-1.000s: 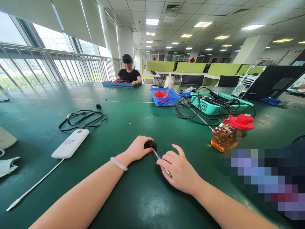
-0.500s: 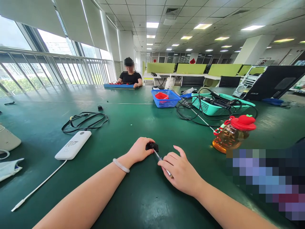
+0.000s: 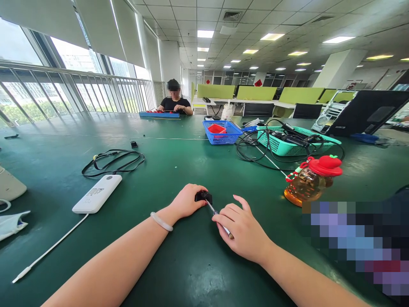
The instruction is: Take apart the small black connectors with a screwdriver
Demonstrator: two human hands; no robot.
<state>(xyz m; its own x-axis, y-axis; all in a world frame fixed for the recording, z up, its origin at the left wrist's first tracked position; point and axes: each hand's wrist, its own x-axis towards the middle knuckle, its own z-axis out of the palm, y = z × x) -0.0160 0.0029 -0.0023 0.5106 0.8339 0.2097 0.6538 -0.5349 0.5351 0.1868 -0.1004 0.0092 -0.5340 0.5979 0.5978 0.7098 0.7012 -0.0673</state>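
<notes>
Near the middle of the green table (image 3: 179, 273), my left hand (image 3: 189, 200) grips a small black block-like part (image 3: 207, 197) between thumb and fingers, close to the tabletop. The part's exact kind is too small to make out. Closed around a screwdriver (image 3: 211, 207), my right hand (image 3: 238, 228) is just to the right and nearer to me. The screwdriver slants up and left, and its metal tip meets the near side of the black part. Fingers cover much of its handle.
On the left lie a white power bank (image 3: 97, 194) with a cable and a looped black cord (image 3: 113, 163). To the right stands an amber bottle (image 3: 306, 185) with a red lid. Farther back are a blue basket (image 3: 223, 138), a teal basket (image 3: 287, 148) and a seated person (image 3: 175, 102).
My hands, the black part and the screwdriver hold almost the same position. The view has shifted slightly. Across the table, the other person's hand has moved in toward the blue tray.
</notes>
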